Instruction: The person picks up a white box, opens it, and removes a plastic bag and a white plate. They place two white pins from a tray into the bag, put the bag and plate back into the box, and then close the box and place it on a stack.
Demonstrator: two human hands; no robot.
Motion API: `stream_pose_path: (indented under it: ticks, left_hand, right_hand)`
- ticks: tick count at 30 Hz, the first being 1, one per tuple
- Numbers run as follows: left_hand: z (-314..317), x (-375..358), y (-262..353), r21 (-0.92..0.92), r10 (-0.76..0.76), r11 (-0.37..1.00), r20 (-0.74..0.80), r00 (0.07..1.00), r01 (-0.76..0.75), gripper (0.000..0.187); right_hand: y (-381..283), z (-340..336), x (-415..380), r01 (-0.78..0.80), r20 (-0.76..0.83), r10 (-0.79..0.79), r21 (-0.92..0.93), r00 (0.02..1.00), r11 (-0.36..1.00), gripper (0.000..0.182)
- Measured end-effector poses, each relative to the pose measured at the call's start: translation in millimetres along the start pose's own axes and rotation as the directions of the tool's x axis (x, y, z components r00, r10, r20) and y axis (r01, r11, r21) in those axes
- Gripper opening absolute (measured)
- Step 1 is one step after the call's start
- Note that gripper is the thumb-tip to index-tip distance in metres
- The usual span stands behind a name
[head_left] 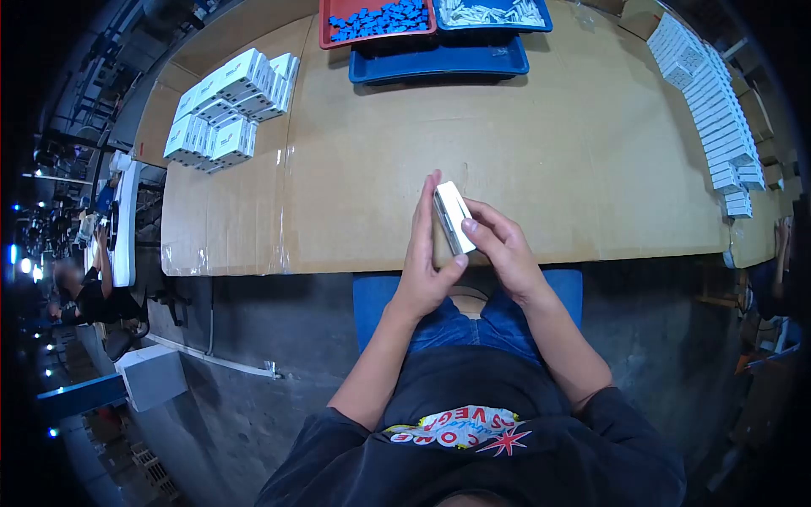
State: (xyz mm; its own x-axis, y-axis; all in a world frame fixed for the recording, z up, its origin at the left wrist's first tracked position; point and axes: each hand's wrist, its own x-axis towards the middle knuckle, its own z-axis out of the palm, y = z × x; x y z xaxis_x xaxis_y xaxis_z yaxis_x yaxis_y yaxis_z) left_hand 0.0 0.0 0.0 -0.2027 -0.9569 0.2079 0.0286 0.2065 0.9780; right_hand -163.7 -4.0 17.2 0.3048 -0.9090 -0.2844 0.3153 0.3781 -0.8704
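A small white box (454,215) is held up near the front edge of the table, its darker narrow side turned to the left. My right hand (507,249) grips it from the right, the thumb pressed on the white face and the other fingers partly hidden behind. Along the box's left side, my left hand (422,258) stands with straight fingers. Its fingertips are right by the far end, and its thumb reaches toward the near end.
Stacked white boxes (228,106) stand at the back left, with a long row of white boxes (705,106) along the right. A red tray (325,25) of blue pieces and a blue tray (547,19) of white pieces sit behind another blue tray (439,68). A person (93,291) sits far left.
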Motion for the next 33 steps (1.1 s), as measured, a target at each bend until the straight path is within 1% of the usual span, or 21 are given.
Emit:
stream_pose_path:
  ticks: [2,3,5,6,7,9,12,15,16,19,25,28,31,33]
  left_hand:
    - [8,-3,1,-0.212,-0.129,0.971,-0.072,0.989,0.112,0.099]
    - [14,-5,-1,-0.325,-0.202,0.932,-0.095,0.975,0.161,0.094]
    - [19,-7,-3,-0.533,-0.341,0.809,-0.08,0.937,0.249,0.082]
    - [21,-5,-6,-0.513,-0.372,0.818,-0.123,0.92,0.262,0.075]
    - [21,-4,-6,-0.482,-0.352,0.843,-0.161,0.922,0.238,0.076]
    - [23,-3,0,-0.418,-0.311,0.887,-0.231,0.922,0.195,0.079]
    - [25,-2,8,-0.336,-0.229,0.933,-0.276,0.933,0.13,0.082]
    - [29,-2,11,-0.304,-0.16,0.95,-0.283,0.946,0.07,0.087]
    - [30,-2,11,-0.3,-0.14,0.953,-0.285,0.948,0.051,0.088]
    - [30,-4,4,-0.317,-0.107,0.948,-0.266,0.958,0.018,0.094]
    - [31,-5,0,-0.315,-0.089,0.949,-0.268,0.959,0.001,0.097]
    - [29,-6,-3,-0.307,-0.084,0.952,-0.261,0.962,-0.001,0.095]
    - [27,-7,-6,-0.336,-0.092,0.942,-0.272,0.958,-0.005,0.093]
    - [28,-7,-7,-0.398,-0.129,0.917,-0.277,0.952,0.009,0.092]
  right_hand:
    - [8,4,-2,0.121,-0.021,-0.121,0.0,0.992,0.993,0.056]
    - [15,2,-5,0.18,-0.037,-0.181,-0.049,0.983,0.983,0.053]
    - [32,11,-3,0.32,-0.04,-0.327,-0.128,0.944,0.939,0.049]
    - [33,17,-2,0.398,-0.022,-0.418,-0.262,0.908,0.879,0.048]
    - [28,17,-4,0.428,0.033,-0.469,-0.47,0.882,0.772,0.051]
    - [24,22,-10,0.445,0.063,-0.555,-0.676,0.829,0.588,0.051]
    - [30,32,-14,0.488,0.039,-0.584,-0.595,0.811,0.638,0.048]
    - [42,40,-18,0.538,-0.006,-0.668,-0.587,0.744,0.605,0.045]
    - [40,39,-19,0.553,0.026,-0.68,-0.604,0.733,0.574,0.044]
    - [44,37,-20,0.58,0.042,-0.716,-0.619,0.697,0.529,0.043]
    - [46,34,-19,0.609,0.034,-0.731,-0.58,0.681,0.541,0.042]
    - [48,32,-18,0.607,0.053,-0.723,-0.589,0.688,0.534,0.041]
    - [48,28,-15,0.613,0.098,-0.718,-0.607,0.689,0.506,0.041]
    - [50,27,-13,0.598,0.067,-0.693,-0.569,0.717,0.564,0.041]
